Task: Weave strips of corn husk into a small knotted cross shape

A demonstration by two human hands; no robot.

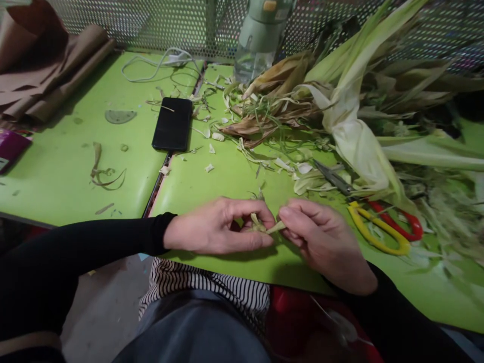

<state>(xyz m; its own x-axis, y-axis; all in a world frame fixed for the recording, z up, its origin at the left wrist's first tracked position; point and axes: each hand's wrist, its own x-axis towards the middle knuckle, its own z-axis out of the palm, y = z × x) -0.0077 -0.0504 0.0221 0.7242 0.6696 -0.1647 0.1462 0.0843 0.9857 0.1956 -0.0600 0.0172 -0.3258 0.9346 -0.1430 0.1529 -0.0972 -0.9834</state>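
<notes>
My left hand (219, 229) and my right hand (325, 242) meet near the front edge of a green table (227, 181). Both pinch a small pale strip of corn husk (264, 226) between thumbs and fingertips. My left hand's fingers curl round one end, and my right hand grips the other end. Black sleeves cover both forearms. Scissors (378, 222) with one yellow and one red handle lie just right of my right hand, blades pointing up-left.
A pile of corn husks and green leaves (340, 101) fills the right of the table. A black phone (173, 124), a white cable (159, 65) and a green-capped bottle (259, 40) lie further back. Brown paper (49, 65) sits far left. Husk scraps are scattered about.
</notes>
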